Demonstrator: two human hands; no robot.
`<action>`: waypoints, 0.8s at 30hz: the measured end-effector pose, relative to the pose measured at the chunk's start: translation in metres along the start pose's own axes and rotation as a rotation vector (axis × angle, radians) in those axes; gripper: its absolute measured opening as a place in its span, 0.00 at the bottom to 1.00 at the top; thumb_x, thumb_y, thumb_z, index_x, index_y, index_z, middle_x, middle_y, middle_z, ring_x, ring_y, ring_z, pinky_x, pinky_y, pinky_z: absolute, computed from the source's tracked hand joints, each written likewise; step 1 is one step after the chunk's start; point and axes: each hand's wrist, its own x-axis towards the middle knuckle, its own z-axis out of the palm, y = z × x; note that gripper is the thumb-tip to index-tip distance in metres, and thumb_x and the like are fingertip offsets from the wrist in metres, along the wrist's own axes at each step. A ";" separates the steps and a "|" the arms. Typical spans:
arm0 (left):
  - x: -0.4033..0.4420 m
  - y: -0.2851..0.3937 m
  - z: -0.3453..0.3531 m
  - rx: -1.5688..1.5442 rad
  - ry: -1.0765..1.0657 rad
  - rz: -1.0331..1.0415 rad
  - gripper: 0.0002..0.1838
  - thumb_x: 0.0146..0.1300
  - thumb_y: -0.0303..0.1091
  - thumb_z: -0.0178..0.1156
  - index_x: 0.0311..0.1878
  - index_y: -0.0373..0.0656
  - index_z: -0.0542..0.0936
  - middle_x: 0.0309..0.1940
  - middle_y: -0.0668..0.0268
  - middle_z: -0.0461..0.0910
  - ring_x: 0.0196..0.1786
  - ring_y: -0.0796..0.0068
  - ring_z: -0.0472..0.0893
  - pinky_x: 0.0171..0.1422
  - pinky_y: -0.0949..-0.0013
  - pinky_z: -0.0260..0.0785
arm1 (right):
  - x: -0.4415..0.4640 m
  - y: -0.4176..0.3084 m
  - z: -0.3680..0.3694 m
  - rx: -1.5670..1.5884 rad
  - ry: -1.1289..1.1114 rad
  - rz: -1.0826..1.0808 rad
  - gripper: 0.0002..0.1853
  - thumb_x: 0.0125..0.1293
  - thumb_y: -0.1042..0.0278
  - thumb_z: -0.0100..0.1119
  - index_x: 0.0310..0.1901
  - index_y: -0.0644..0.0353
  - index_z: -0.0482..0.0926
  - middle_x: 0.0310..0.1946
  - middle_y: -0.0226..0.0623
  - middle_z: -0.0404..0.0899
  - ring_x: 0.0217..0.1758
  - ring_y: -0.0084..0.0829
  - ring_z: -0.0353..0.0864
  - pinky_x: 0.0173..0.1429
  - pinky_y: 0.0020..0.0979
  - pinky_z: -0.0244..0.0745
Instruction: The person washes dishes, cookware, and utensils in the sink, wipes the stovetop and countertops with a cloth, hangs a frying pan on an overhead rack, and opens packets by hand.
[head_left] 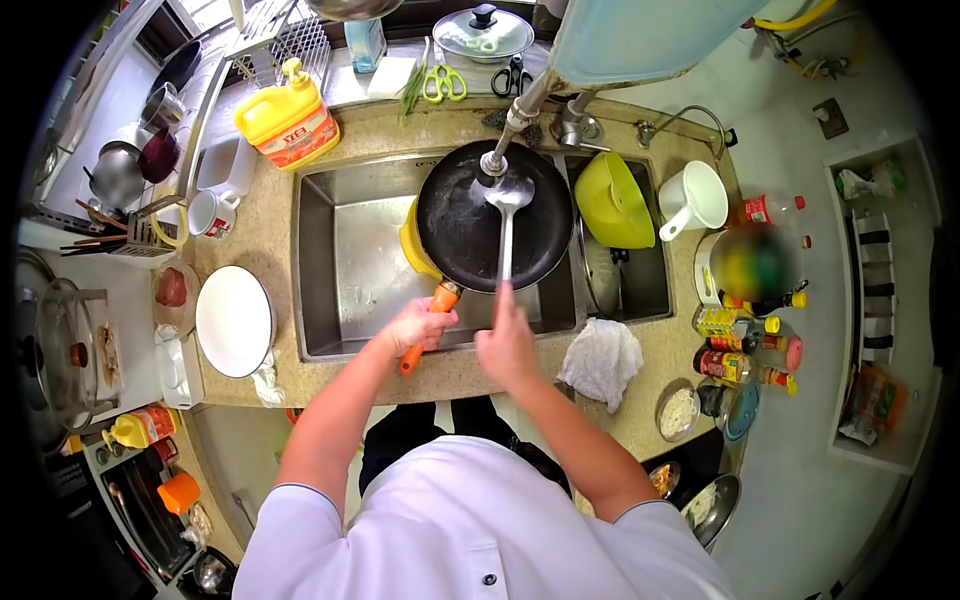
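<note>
My left hand (420, 326) is closed around the orange handle (442, 298) of a black frying pan (455, 225). The pan sits over the double sink (345, 290), under the faucet spout (493, 163). In my right hand (508, 346), slightly blurred, is the handle of a metal spatula (510, 195). Its broad head rests over the pan's inner surface, close below the spout. Part of a yellow container (414, 242) shows beneath the pan's left side; the pan hides the remainder.
A lime-green basin (612, 205) and a glass lid (600, 270) stand in the right sink bowl. A white cloth (602, 362) lies on the front counter. At left are a white bowl (234, 322) and a yellow detergent jug (288, 122); several bottles (725, 322) line the right.
</note>
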 end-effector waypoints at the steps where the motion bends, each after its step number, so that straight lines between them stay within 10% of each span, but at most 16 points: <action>1: -0.001 0.005 0.000 0.053 0.035 0.022 0.07 0.64 0.31 0.66 0.36 0.49 0.76 0.16 0.79 0.61 0.15 0.86 0.57 0.21 0.74 0.48 | 0.001 0.008 -0.014 -0.088 0.032 -0.030 0.43 0.61 0.72 0.58 0.78 0.55 0.53 0.46 0.56 0.74 0.44 0.57 0.81 0.48 0.50 0.79; 13: -0.014 0.013 -0.033 0.075 0.055 0.009 0.05 0.65 0.29 0.63 0.39 0.45 0.76 0.16 0.80 0.58 0.15 0.86 0.54 0.21 0.75 0.45 | -0.034 0.083 -0.140 -0.458 -0.251 -0.298 0.33 0.68 0.66 0.57 0.75 0.43 0.64 0.35 0.44 0.76 0.30 0.47 0.81 0.34 0.46 0.79; 24: -0.011 0.010 -0.031 0.052 0.048 -0.017 0.08 0.65 0.32 0.66 0.36 0.49 0.74 0.15 0.81 0.59 0.14 0.87 0.54 0.19 0.74 0.45 | 0.020 0.043 -0.079 -0.325 -0.094 -0.490 0.25 0.69 0.69 0.55 0.68 0.46 0.73 0.32 0.43 0.76 0.27 0.48 0.80 0.31 0.46 0.76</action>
